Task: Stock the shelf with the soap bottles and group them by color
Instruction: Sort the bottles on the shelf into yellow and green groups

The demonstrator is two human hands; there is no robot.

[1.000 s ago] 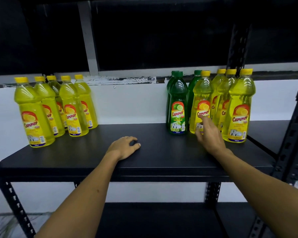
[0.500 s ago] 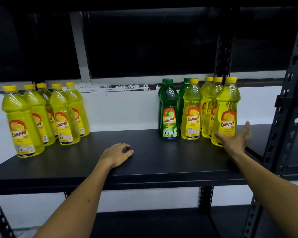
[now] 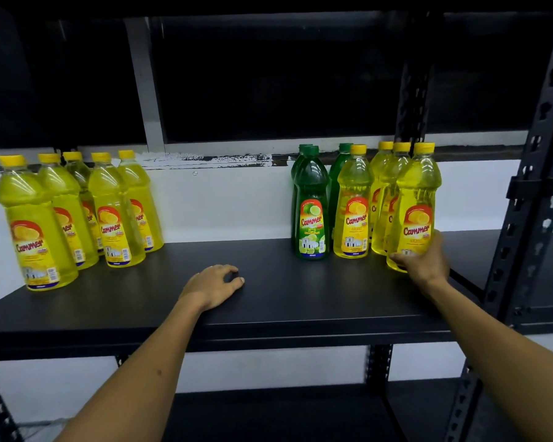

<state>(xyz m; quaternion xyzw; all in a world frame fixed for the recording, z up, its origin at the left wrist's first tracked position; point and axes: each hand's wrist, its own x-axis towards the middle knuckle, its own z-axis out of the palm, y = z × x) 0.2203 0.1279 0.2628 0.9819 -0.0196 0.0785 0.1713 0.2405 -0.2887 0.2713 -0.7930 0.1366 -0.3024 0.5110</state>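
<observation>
Where it hovered open, right hand [image 3: 423,261] now grips yellow bottle [image 3: 416,212].

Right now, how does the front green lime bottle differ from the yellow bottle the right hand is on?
The green lime bottle has a green cap and a label reading LIME; the yellow lemon bottle has a yellow cap and a lemon label. The lime bottle stands untouched; the right hand grips the lemon bottle's base. The lemon bottle stands nearer the shelf's front edge. Both are upright, same shape, Cammer brand.
</observation>
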